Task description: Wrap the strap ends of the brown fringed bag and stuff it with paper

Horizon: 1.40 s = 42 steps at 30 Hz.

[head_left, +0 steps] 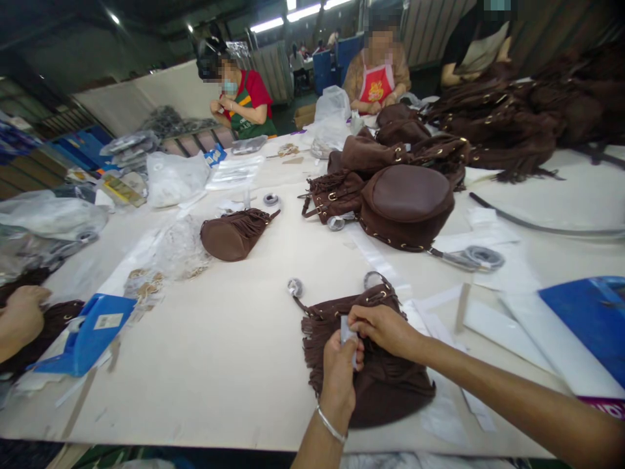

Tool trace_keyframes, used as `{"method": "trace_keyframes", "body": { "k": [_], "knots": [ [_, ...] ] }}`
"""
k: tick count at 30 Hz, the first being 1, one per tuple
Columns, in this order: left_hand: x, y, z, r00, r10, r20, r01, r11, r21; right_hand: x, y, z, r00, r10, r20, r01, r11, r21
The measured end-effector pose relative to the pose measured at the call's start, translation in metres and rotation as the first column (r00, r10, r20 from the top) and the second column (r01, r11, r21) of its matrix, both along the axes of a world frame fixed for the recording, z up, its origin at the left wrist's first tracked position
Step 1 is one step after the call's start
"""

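A brown fringed drawstring bag (385,397) lies on the white table in front of me. Above it, my left hand (339,365) is closed on a small pale strip (347,331), perhaps plastic or paper; its exact kind I cannot make out. At the strip's upper right edge, the fingers of my right hand (383,329) are pinched together on it. Two wrapped round ends, one a grey-white bundle (295,286), stick out at the top of the bag. Part of the bag's front is hidden behind my hands.
Brown bags (407,195) are heaped at the back right. A smaller fringed bag (229,238) lies left of centre. Blue holders stand at left (92,332) and right (590,319). Clear plastic bags (176,176) lie along the left. Co-workers sit across the table; another person's hand (22,319) shows at left.
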<state>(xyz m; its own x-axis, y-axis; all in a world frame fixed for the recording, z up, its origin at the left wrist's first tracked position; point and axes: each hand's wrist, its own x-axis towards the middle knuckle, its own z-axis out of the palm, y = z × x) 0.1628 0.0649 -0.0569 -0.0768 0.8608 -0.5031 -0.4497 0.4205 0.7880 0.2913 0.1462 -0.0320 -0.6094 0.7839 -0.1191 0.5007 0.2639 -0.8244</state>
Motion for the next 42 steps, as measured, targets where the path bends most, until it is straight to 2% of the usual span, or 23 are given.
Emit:
{"method": "trace_keyframes", "body": {
  "k": [6,10,12,16,20,22,26,31,33,35,39,42],
  "knots": [
    [0.001,0.0,-0.004,1.0,0.006,-0.026,-0.006,1.0,0.006,0.0,0.005,-0.002,0.999,0.015,0.051,-0.017,0.999,0.033],
    [0.002,0.001,0.001,1.0,-0.003,-0.028,0.003,1.0,-0.009,0.0,0.01,-0.006,0.998,0.008,0.057,-0.012,0.998,0.061],
    [0.002,0.001,0.005,1.0,-0.01,-0.008,0.01,1.0,0.006,-0.001,0.012,-0.008,0.999,0.003,0.042,-0.004,1.0,0.018],
    [-0.001,0.001,0.012,0.997,-0.039,0.064,0.037,0.999,0.03,-0.002,0.017,-0.007,0.999,-0.011,0.041,0.018,0.988,-0.153],
    [-0.01,0.0,0.012,0.978,-0.056,0.202,0.049,0.998,0.041,0.002,0.014,-0.002,0.999,-0.034,-0.012,0.031,0.982,-0.185],
    [-0.013,0.0,0.011,0.944,-0.066,0.325,0.058,0.998,0.035,0.004,0.008,-0.003,0.993,-0.091,-0.07,0.077,0.978,-0.192],
    [-0.015,0.001,0.011,0.828,-0.04,0.56,0.042,0.999,0.01,0.004,-0.006,-0.014,0.957,-0.229,-0.177,0.19,0.959,-0.212],
    [-0.013,0.002,0.02,0.578,0.016,0.816,0.027,0.999,-0.039,0.0,-0.012,-0.023,0.945,-0.25,-0.211,0.245,0.968,-0.054],
    [-0.013,0.002,0.022,0.51,0.041,0.859,0.023,0.998,-0.061,-0.001,-0.011,-0.024,0.95,-0.236,-0.204,0.241,0.971,-0.002],
    [-0.013,0.001,0.022,0.495,0.06,0.867,0.009,0.997,-0.074,0.001,-0.011,-0.023,0.955,-0.216,-0.202,0.223,0.975,0.015],
    [-0.016,0.002,0.019,0.519,0.077,0.851,0.001,0.996,-0.09,0.014,-0.011,-0.013,0.98,-0.112,-0.164,0.114,0.993,0.006],
    [-0.018,0.002,0.018,0.523,0.067,0.849,0.034,0.994,-0.099,0.027,-0.006,-0.001,0.996,0.003,-0.091,0.009,0.991,0.131]
  ]
}}
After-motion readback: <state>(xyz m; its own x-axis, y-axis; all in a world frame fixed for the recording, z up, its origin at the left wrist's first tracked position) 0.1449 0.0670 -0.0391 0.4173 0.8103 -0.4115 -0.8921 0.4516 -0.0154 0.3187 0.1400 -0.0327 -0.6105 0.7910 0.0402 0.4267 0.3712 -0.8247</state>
